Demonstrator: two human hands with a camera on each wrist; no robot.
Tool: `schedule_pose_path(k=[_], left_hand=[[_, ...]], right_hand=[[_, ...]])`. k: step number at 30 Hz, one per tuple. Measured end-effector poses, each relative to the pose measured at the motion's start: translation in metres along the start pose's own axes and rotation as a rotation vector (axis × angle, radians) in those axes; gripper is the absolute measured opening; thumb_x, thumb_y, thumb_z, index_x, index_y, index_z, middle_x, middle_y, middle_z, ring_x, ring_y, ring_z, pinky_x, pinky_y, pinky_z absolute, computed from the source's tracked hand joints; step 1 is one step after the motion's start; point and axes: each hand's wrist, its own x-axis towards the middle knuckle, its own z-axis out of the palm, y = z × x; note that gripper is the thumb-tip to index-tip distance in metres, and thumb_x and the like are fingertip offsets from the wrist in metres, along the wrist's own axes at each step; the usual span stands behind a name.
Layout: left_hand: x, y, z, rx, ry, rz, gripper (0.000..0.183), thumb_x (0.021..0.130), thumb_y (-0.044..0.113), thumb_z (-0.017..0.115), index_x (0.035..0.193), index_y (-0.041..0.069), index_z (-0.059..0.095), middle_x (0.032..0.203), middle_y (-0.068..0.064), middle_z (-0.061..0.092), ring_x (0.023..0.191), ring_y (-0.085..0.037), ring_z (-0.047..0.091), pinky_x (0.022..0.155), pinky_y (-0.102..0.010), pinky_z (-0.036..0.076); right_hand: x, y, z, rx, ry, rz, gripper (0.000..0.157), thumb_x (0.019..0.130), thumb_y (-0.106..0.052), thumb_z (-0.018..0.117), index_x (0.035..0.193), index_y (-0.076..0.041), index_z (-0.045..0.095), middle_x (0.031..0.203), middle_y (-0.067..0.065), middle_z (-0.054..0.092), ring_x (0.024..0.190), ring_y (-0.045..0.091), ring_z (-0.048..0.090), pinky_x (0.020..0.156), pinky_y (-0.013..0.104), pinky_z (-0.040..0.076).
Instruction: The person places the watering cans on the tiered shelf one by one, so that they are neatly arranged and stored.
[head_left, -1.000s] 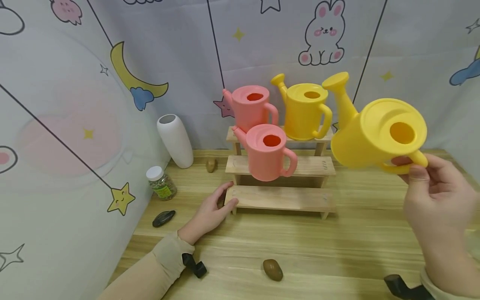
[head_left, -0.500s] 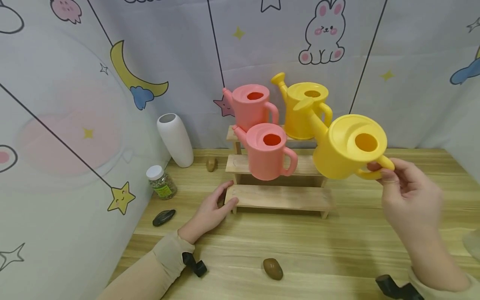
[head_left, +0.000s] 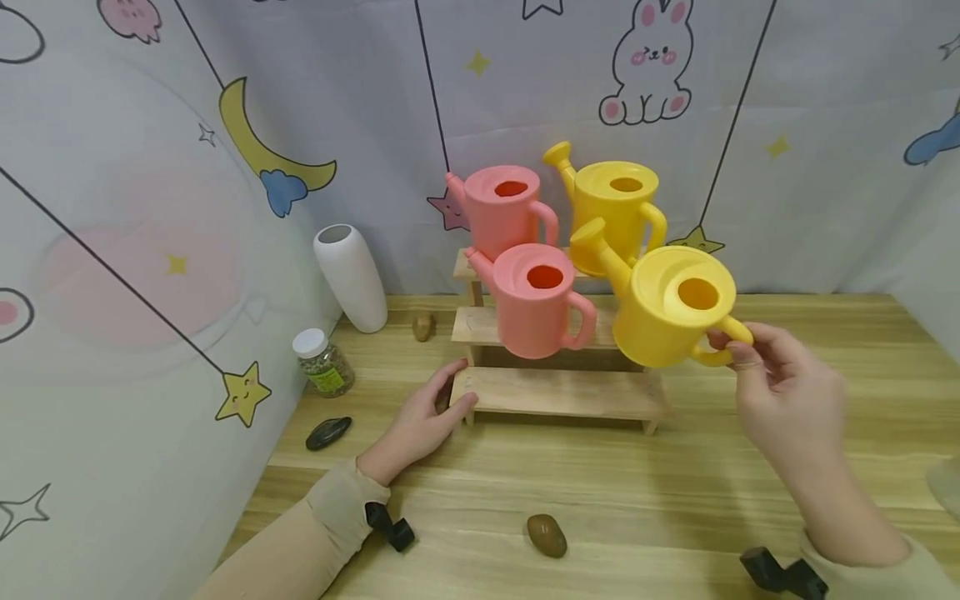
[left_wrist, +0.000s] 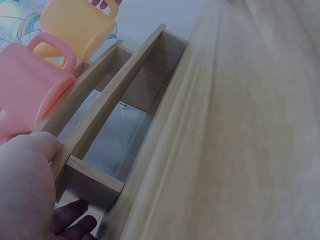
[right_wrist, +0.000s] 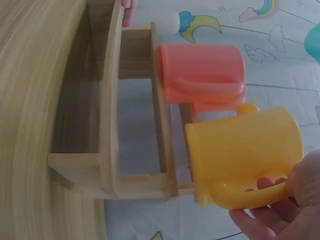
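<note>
My right hand (head_left: 791, 396) grips the handle of a yellow watering can (head_left: 660, 325), slightly tilted at the right end of the stepped wooden stand's middle shelf. In the right wrist view the can's base (right_wrist: 196, 165) is right at the shelf edge. My left hand (head_left: 412, 429) holds the left end of the wooden stand (head_left: 562, 393) at its lowest shelf, thumb on top and fingers around the end. A pink watering can (head_left: 528, 321) stands on the middle shelf. Behind, on the top shelf, are another pink watering can (head_left: 495, 225) and another yellow watering can (head_left: 609, 204), partly covered by the held one.
Left of the stand are a white vase (head_left: 352, 283), a lidded jar (head_left: 326, 367), a black stone (head_left: 328, 433) and a small brown stone (head_left: 423, 327). Another brown stone (head_left: 547, 535) lies in front. A clear object (head_left: 945, 483) shows at the right edge.
My right hand has carried the yellow watering can leftward and down, from the stand's right side to its middle shelf. My left hand stays in place on the stand.
</note>
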Motion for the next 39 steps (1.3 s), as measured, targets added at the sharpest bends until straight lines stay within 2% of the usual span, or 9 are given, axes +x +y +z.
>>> schedule_pose_path(k=[5, 11, 16, 19, 22, 26, 28, 30, 39], left_hand=[[0.0, -0.001, 0.0, 0.009, -0.008, -0.008, 0.064, 0.1, 0.055, 0.058, 0.156, 0.028, 0.04, 0.161, 0.002, 0.043, 0.149, -0.022, 0.043, 0.122, -0.044, 0.038], [0.0, -0.004, -0.001, 0.004, -0.007, 0.001, 0.063, 0.101, 0.055, 0.057, 0.156, 0.029, 0.039, 0.162, 0.001, 0.043, 0.15, -0.023, 0.042, 0.122, -0.046, 0.039], [0.0, -0.002, -0.002, 0.01, -0.004, 0.002, 0.063, 0.101, 0.056, 0.057, 0.156, 0.03, 0.039, 0.162, 0.002, 0.043, 0.15, -0.023, 0.042, 0.122, -0.045, 0.039], [-0.001, -0.002, -0.002, 0.012, -0.004, 0.003, 0.064, 0.101, 0.056, 0.057, 0.156, 0.029, 0.04, 0.161, 0.002, 0.043, 0.149, -0.023, 0.043, 0.121, -0.045, 0.04], [-0.001, -0.002, -0.002, 0.012, -0.006, 0.008, 0.064, 0.101, 0.055, 0.058, 0.156, 0.028, 0.04, 0.161, 0.0, 0.044, 0.149, -0.024, 0.043, 0.121, -0.045, 0.04], [-0.001, -0.003, -0.001, 0.013, -0.011, 0.009, 0.064, 0.101, 0.054, 0.059, 0.156, 0.028, 0.04, 0.161, 0.001, 0.044, 0.149, -0.024, 0.043, 0.121, -0.045, 0.04], [-0.001, -0.004, 0.0, 0.015, -0.011, 0.011, 0.064, 0.101, 0.054, 0.059, 0.156, 0.028, 0.04, 0.161, 0.001, 0.044, 0.149, -0.023, 0.043, 0.121, -0.045, 0.04], [-0.001, -0.004, 0.0, 0.02, -0.007, 0.012, 0.064, 0.101, 0.055, 0.059, 0.156, 0.029, 0.041, 0.161, 0.002, 0.044, 0.149, -0.023, 0.043, 0.121, -0.044, 0.04], [-0.001, -0.005, 0.001, 0.021, 0.004, 0.03, 0.062, 0.101, 0.052, 0.059, 0.155, 0.028, 0.042, 0.16, 0.0, 0.045, 0.149, -0.024, 0.044, 0.12, -0.046, 0.041]], right_hand=[[-0.006, 0.002, 0.009, -0.03, -0.061, 0.023, 0.019, 0.1, -0.019, 0.067, 0.111, -0.007, 0.075, 0.093, -0.045, 0.059, 0.081, -0.025, 0.056, 0.066, -0.004, 0.043], [-0.008, 0.002, 0.016, -0.004, -0.084, -0.017, 0.018, 0.101, -0.018, 0.066, 0.112, -0.006, 0.074, 0.097, -0.043, 0.059, 0.087, -0.028, 0.055, 0.069, -0.004, 0.044], [-0.006, 0.001, 0.014, -0.009, -0.074, -0.034, 0.017, 0.101, -0.018, 0.065, 0.11, -0.007, 0.074, 0.096, -0.046, 0.059, 0.083, -0.027, 0.055, 0.053, 0.004, 0.04], [-0.006, 0.001, 0.013, -0.017, -0.079, -0.032, 0.017, 0.101, -0.019, 0.065, 0.11, -0.008, 0.075, 0.096, -0.046, 0.059, 0.083, -0.027, 0.055, 0.05, 0.007, 0.04], [-0.007, 0.001, 0.012, -0.026, -0.085, -0.027, 0.017, 0.101, -0.02, 0.066, 0.111, -0.009, 0.075, 0.096, -0.032, 0.068, 0.081, -0.026, 0.055, 0.05, 0.006, 0.04], [-0.006, -0.001, 0.012, -0.027, -0.113, 0.009, 0.02, 0.101, -0.023, 0.066, 0.113, -0.009, 0.075, 0.098, -0.001, 0.079, 0.083, -0.027, 0.054, 0.062, -0.003, 0.042], [-0.004, -0.004, 0.013, -0.02, -0.136, 0.032, 0.023, 0.102, -0.023, 0.065, 0.115, -0.007, 0.074, 0.101, 0.01, 0.079, 0.085, -0.03, 0.053, 0.07, -0.006, 0.043], [-0.002, -0.007, 0.014, -0.011, -0.159, 0.051, 0.027, 0.102, -0.026, 0.064, 0.117, -0.005, 0.073, 0.103, 0.013, 0.079, 0.087, -0.031, 0.054, 0.076, -0.006, 0.043], [0.006, -0.013, 0.014, 0.011, -0.203, 0.065, 0.034, 0.104, -0.029, 0.06, 0.119, -0.001, 0.071, 0.106, 0.018, 0.078, 0.088, -0.031, 0.053, 0.075, -0.005, 0.044]])
